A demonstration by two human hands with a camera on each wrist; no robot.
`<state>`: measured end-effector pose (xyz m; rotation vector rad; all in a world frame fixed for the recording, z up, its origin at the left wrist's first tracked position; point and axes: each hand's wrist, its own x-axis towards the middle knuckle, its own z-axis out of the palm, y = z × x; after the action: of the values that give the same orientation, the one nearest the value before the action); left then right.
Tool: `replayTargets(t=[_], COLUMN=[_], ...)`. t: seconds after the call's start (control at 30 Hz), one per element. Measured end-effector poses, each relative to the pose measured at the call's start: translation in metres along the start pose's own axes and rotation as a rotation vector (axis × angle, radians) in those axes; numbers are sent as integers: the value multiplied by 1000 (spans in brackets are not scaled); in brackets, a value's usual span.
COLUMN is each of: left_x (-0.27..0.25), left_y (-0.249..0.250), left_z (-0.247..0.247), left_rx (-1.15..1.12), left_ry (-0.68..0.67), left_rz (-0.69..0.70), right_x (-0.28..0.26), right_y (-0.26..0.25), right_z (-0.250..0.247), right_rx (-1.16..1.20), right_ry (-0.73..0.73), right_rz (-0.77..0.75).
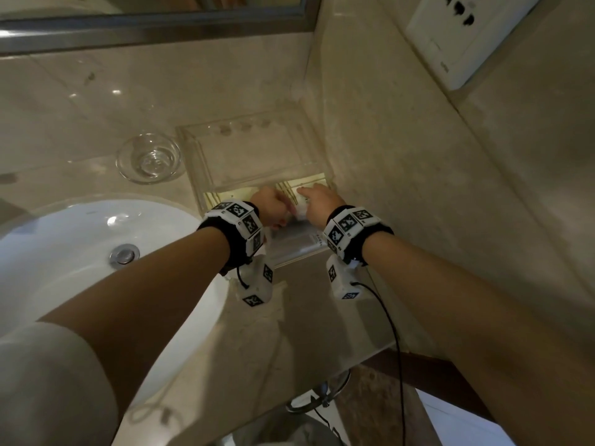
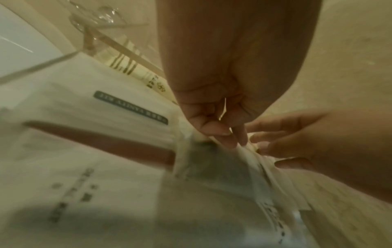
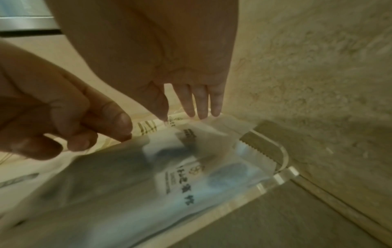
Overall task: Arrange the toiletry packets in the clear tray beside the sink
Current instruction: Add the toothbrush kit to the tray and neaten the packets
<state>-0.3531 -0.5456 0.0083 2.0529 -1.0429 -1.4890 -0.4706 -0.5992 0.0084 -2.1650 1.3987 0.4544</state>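
- My two bare forearms reach forward over a beige marble counter, each wrist wearing a black band with white marker blocks.
- A white sink sits at the counter's left, its metal drain visible.
- The clear tray lies in the counter's far right corner, against the side wall and just right of the sink.
- A frosted toiletry packet with dark printed characters lies in the tray's near end, one serrated edge close to the tray's rounded near-right corner.
- My left hand has its fingers curled, thumb and fingertips pinching the far edge of that frosted packet.
- My right hand is just beside the left, fingers straight and pointing down, tips touching the packets by the side wall.
- Cream packets with gold stripes lie beyond my hands, further into the tray.
- The tray's far end shows only clear plastic.
- A clear glass dish stands on the counter, just left of the tray's far end.
- A mirror frame runs above.
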Motion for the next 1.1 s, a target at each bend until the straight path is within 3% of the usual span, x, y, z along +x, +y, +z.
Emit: replayTargets(t=[0.13, 0.4, 0.6, 0.8, 1.1], left_x=[-7, -31, -47, -55, -61], left_y=[-2, -24, -40, -43, -41], left_z=[-11, -49, -63, -60, -56], left_rx=[21, 55, 149, 252, 310], left_ry=[72, 260, 328, 337, 266], left_rz=[18, 9, -1, -10, -8], right_x=[1, -1, -7, -8, -9], right_y=[-2, -10, -20, -31, -35], right_z=[1, 3, 4, 8, 5], right_rx=[-2, -57, -117, -247, -210], right_ry=[38, -104, -185, -222, -172], right_rz=[26, 9, -48, -7, 94])
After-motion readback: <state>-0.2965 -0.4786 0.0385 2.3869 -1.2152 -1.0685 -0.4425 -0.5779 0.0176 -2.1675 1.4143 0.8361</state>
